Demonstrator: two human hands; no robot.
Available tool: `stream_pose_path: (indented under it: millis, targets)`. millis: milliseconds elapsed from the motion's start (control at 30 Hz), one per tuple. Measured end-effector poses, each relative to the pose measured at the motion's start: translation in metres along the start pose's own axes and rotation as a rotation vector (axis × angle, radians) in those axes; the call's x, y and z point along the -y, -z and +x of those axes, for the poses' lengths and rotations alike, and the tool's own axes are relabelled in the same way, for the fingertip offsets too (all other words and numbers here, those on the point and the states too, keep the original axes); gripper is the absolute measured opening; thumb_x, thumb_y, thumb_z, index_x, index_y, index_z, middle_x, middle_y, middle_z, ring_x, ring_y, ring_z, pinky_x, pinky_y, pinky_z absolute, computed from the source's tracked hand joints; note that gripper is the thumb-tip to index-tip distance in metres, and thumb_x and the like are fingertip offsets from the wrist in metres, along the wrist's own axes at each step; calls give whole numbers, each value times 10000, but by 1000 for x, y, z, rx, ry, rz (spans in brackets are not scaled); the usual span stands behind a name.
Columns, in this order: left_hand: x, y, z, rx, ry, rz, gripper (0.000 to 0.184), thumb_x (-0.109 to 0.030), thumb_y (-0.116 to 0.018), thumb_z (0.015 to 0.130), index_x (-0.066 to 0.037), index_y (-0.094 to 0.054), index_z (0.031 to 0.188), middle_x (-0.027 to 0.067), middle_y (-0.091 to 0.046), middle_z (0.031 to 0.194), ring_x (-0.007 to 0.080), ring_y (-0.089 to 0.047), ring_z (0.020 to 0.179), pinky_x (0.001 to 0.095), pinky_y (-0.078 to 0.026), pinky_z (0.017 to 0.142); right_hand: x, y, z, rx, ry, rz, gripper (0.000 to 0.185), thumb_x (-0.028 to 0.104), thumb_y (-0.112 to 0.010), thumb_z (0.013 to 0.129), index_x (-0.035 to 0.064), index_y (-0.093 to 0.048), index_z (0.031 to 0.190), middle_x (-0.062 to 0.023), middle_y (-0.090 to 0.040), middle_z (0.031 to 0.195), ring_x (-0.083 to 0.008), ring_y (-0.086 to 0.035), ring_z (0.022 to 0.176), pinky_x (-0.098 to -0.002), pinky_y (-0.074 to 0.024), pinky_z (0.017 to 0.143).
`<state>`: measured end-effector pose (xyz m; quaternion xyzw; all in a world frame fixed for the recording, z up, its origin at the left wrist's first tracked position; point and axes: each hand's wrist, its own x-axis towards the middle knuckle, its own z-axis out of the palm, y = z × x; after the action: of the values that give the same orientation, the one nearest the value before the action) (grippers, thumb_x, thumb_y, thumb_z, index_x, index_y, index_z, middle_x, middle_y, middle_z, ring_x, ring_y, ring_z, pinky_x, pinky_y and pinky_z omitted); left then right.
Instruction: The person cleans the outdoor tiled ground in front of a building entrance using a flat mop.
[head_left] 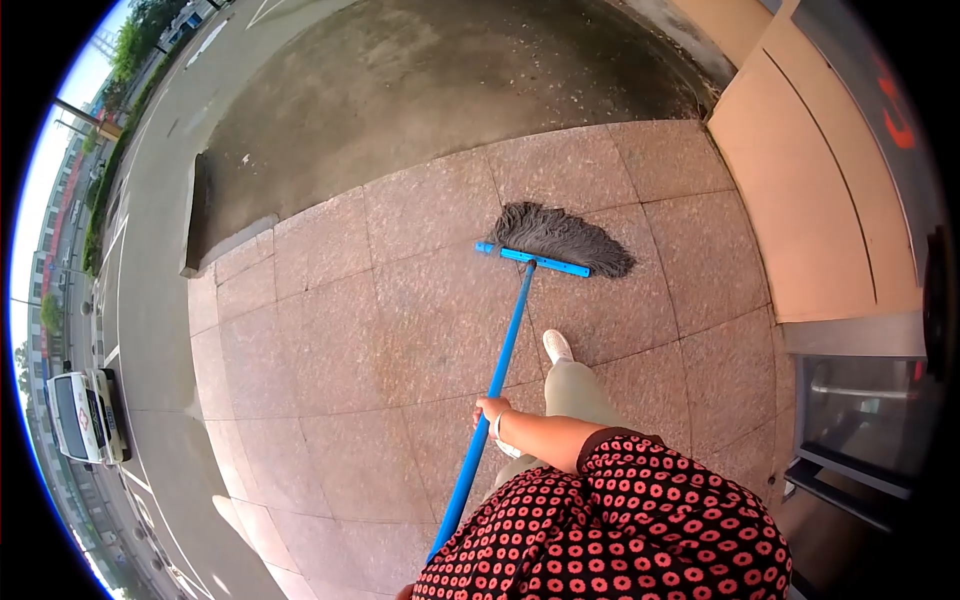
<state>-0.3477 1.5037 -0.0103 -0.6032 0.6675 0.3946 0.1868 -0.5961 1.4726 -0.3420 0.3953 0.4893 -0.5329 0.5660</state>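
Observation:
My right hand [490, 408] is closed around the blue pole [510, 345] of a mop, a band at its wrist. The pole slants from the bottom edge up to a blue crossbar [545, 262]. Grey mop strands [565, 238] lie on the stone tiles on the far side of the bar. At the bottom edge, beside the pole's near end, only a sliver of skin [405, 592] shows, seemingly of my left hand or arm; its fingers are hidden.
Pinkish tiles [320, 340] end at a lower, dark concrete area [400, 110]. A beige wall [800, 200] and a glass-fronted metal frame [860, 405] stand at the right. My shoe [557, 346] is just below the mop. A white vehicle [80, 418] is far left.

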Motion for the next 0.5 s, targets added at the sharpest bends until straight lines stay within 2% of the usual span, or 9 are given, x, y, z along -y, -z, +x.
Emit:
stream_pose_path:
  millis: [33, 133, 167, 267, 333, 367, 400, 433, 500]
  targets:
    - [-4, -1, 6, 3, 21, -6, 272, -208, -514, 731, -25, -532, 931, 167, -539, 679, 264, -529, 598, 325, -422, 537, 2, -2, 1, 4, -24, -14, 71, 36, -464, 695, 29, -413, 646, -79, -419, 500, -191, -433, 419, -330, -371, 415]
    - [-23, -9, 29, 12, 94, -24, 278, -207, -530, 722, -32, -528, 938, 153, -534, 655, 245, -522, 566, 316, -418, 516, 3, -18, 0, -217, -54, -28, 55, 57, -470, 717, 25, -427, 706, -76, -422, 518, -185, -426, 415, -329, -362, 389]
    - [-33, -12, 37, 13, 119, -25, 280, -207, -535, 719, -35, -527, 940, 149, -533, 648, 238, -520, 555, 313, -416, 509, 7, -18, -3, -213, -71, -44, 62, 61, -474, 716, 26, -424, 705, -74, -418, 512, -183, -423, 410, -330, -359, 383]
    - [-64, -17, 61, 27, 177, -27, 289, -206, -550, 710, -43, -523, 947, 135, -528, 624, 219, -513, 524, 304, -411, 488, 43, -23, 5, -247, -110, -88, 85, 73, -484, 712, 28, -412, 703, -70, -410, 509, -178, -415, 398, -332, -357, 375]
    - [-84, -21, 78, 33, 185, -30, 296, -206, -560, 704, -48, -521, 951, 126, -525, 609, 206, -508, 503, 298, -408, 474, 86, -27, 17, -290, -64, -113, 84, 81, -476, 715, 33, -409, 703, -72, -405, 506, -175, -409, 395, -332, -356, 376]
    - [-93, -24, 87, 35, 176, -30, 300, -206, -565, 701, -50, -519, 953, 121, -523, 601, 200, -506, 492, 295, -407, 467, 112, -32, 23, -340, -97, -171, 65, 77, -451, 719, 34, -408, 697, -74, -398, 495, -172, -396, 379, -330, -345, 362]
    - [-105, -28, 100, 27, 148, -29, 304, -206, -570, 698, -53, -518, 955, 117, -522, 593, 193, -504, 481, 292, -405, 460, 137, -37, 29, -348, -36, -154, 51, 74, -436, 720, 34, -404, 720, -77, -384, 472, -176, -389, 369, -331, -339, 355]
    - [-112, -34, 116, 16, 95, -26, 308, -205, -575, 695, -55, -517, 957, 112, -520, 585, 187, -502, 471, 289, -404, 452, 161, -40, 52, -302, -53, -194, 51, 73, -441, 722, 36, -406, 717, -79, -381, 468, -183, -393, 373, -334, -343, 362]
    - [-146, -49, 166, -28, -98, -14, 317, -205, -585, 689, -61, -514, 962, 103, -517, 569, 174, -497, 450, 284, -400, 438, 235, -59, 82, -315, 66, -174, 98, 74, -452, 727, 26, -410, 653, -77, -390, 460, -193, -399, 366, -339, -357, 362]
